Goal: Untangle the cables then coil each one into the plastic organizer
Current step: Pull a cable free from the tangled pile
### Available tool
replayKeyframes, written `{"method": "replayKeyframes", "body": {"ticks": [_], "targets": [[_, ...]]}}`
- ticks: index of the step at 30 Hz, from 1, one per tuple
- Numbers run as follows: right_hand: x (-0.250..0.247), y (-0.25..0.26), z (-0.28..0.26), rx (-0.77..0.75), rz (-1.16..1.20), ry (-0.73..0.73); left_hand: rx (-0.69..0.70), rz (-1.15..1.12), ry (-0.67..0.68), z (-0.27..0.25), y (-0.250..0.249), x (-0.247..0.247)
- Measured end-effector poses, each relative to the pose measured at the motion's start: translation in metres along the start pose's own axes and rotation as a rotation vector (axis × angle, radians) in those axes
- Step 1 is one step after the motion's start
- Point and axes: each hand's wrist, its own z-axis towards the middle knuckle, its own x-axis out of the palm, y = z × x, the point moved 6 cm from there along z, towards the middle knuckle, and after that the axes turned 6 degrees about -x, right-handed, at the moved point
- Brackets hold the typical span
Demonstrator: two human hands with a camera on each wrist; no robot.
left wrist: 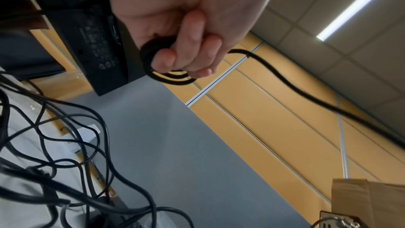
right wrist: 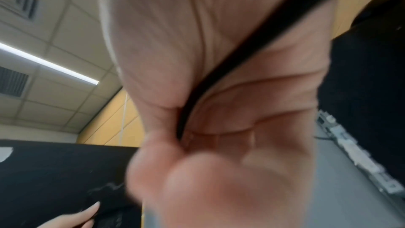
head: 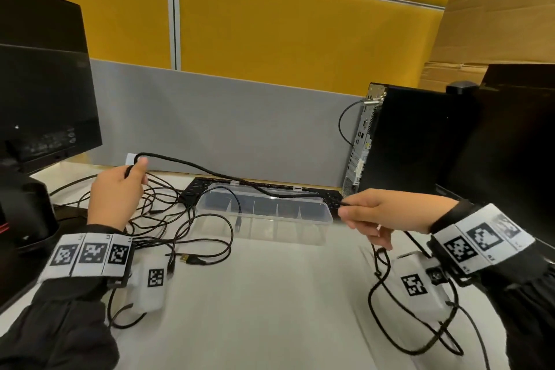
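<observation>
The left hand [head: 115, 195] grips small loops of a thick black braided cable [head: 210, 172], fingers curled through them; the right hand [head: 381, 215] pinches the same cable, which spans above the clear plastic compartmented organizer [head: 300, 221] on the white counter [head: 255, 309]; thin black tangled cables [head: 180, 219] lie left of the organizer

A thick black cable [head: 210, 170] stretched in a sagging line above the desk, one end wound into small loops and the other end trailing down in loose curves at the right. Below it sat a clear plastic organizer [head: 300, 230], long and rectangular, open-topped, split by dividers into a row of compartments. To its left lay a tangle of thin black cables [head: 168, 213], one strand draped into the organizer's left compartment.
</observation>
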Motion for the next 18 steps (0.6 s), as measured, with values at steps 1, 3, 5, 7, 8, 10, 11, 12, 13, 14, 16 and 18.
{"method": "replayKeyframes", "body": {"ticks": [1,3,5,7,8,10,11,12,13,14,16,18], "targets": [[-0.001,-0.001,-0.004,0.001,-0.022,0.023,-0.012,-0.012,0.003,0.002,0.002,0.000],[-0.001,-0.002,-0.010,0.006,-0.074,0.055,-0.027,-0.034,0.006,0.003,0.004,0.000],[-0.001,0.001,-0.009,0.000,-0.102,0.009,-0.021,-0.033,0.001,0.001,0.002,0.002],[-0.006,0.007,0.001,-0.054,-0.147,-0.125,0.021,0.009,0.037,-0.006,-0.007,0.010],[-0.008,0.009,0.008,-0.080,-0.183,-0.199,0.052,0.017,0.076,-0.011,-0.013,0.017],[-0.009,0.013,0.022,-0.102,-0.217,-0.274,0.099,-0.004,0.166,-0.023,-0.029,0.033],[-0.006,0.014,0.029,-0.094,-0.212,-0.269,0.125,0.007,0.200,-0.029,-0.036,0.039],[0.000,0.016,0.034,-0.076,-0.212,-0.235,0.151,0.029,0.224,-0.035,-0.041,0.043],[0.006,0.015,0.039,-0.052,-0.224,-0.174,0.170,0.048,0.242,-0.040,-0.044,0.047],[0.014,0.013,0.043,-0.045,-0.233,-0.090,0.180,0.060,0.261,-0.043,-0.045,0.050],[0.030,0.018,0.045,-0.093,-0.092,0.039,0.177,0.069,0.303,-0.047,-0.042,0.056],[0.036,0.036,0.046,-0.202,0.248,0.014,0.164,0.101,0.330,-0.048,-0.037,0.063]]}}
